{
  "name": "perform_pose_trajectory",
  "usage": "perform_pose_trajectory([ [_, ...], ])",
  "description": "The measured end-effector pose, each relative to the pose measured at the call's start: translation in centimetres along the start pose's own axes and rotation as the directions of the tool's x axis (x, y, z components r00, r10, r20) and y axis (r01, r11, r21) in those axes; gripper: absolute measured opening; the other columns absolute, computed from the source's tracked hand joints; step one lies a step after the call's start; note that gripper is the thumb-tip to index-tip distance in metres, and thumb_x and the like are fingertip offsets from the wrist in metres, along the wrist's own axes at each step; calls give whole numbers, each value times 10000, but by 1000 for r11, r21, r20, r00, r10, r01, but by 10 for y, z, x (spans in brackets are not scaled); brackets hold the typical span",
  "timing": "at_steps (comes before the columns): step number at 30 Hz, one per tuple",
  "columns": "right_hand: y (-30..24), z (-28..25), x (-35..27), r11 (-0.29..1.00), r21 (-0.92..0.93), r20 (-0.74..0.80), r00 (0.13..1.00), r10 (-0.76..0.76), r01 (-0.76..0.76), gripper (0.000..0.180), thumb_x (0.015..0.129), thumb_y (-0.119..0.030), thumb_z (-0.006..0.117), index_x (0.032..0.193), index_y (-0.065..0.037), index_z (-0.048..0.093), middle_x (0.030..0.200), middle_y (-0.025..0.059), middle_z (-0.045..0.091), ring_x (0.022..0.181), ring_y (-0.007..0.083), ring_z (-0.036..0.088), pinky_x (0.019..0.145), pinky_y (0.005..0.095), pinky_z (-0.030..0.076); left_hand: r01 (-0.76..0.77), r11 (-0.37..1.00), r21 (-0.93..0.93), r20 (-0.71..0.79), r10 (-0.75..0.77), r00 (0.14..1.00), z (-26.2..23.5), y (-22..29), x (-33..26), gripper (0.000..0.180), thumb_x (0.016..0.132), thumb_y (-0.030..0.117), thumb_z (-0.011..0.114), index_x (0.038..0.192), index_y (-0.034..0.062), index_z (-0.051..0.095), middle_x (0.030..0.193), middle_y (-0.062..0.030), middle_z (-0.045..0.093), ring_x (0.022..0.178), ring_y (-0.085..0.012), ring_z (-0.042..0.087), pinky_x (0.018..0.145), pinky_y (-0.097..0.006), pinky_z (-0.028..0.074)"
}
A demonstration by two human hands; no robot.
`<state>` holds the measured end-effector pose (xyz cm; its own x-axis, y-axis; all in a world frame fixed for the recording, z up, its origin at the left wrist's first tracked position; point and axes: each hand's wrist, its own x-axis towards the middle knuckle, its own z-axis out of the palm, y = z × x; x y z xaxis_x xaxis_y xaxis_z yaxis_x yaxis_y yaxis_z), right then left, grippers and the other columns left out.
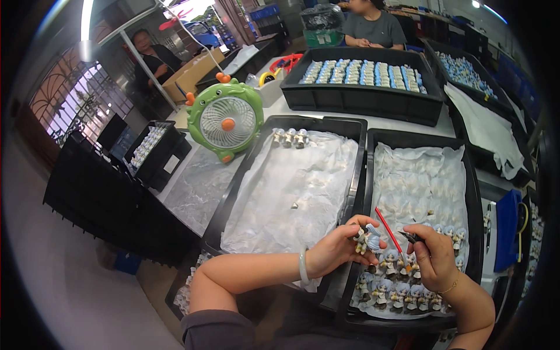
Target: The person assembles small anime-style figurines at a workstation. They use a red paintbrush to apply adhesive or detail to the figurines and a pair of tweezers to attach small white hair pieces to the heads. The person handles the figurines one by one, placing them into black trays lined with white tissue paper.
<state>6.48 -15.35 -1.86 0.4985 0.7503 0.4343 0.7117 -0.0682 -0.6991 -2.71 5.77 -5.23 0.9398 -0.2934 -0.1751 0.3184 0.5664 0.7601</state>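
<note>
Far left, a stack of black trays (87,186) sits low beside the table, one holding rows of small pale figures. On the table's far-left part stands a green round desk fan (226,119) with orange knobs, facing the near side. Right of it, a black tray lined with white sheet (291,186) holds three small figures (290,137) at its far edge and a tiny loose piece mid-sheet. Near centre, the left hand (338,248) is closed around a small figurine (367,238) with pale blue hair, held just above the seam between the two near trays. Right of it, the right hand (431,259) pinches a thin red-handled brush (389,230), its tip angled toward the figurine. Beneath both hands, the right-hand black tray (475,233) carries rows of similar blue-haired figurines (402,289) along its near end. Far right, a blue cloth (506,230) lies on the table edge. Far centre, a large tray of blue-and-white figures (361,73) stands before a seated person (373,26).
</note>
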Motion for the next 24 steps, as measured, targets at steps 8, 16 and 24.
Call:
perform_pose_trajectory([
  [8,-7,-3,-1,995,8,27,995,96,-96,241,819,-22,467,1053,-39,523,656,93,588,544,219,579,509,290,432,0,1000,-6,42,0,999,-4,-4,1,455,875,429,349,1209,120,352,1152,-177,515,876,-235,578,846,-371,431],
  [16,-8,-4,0,993,54,27,994,106,-108,234,832,-29,448,1056,-38,515,657,100,597,548,203,590,517,280,440,20,999,-30,69,-18,997,-4,-3,1,444,883,422,336,1202,114,366,1158,-184,511,915,-265,572,879,-391,416],
  [24,-4,-3,-3,994,50,7,995,101,-101,225,851,-51,435,1061,-42,514,635,78,578,504,164,544,483,257,402,-5,999,-36,30,6,1000,-7,-9,5,428,887,414,363,1158,88,418,1176,-147,499,956,-278,564,901,-414,413],
])
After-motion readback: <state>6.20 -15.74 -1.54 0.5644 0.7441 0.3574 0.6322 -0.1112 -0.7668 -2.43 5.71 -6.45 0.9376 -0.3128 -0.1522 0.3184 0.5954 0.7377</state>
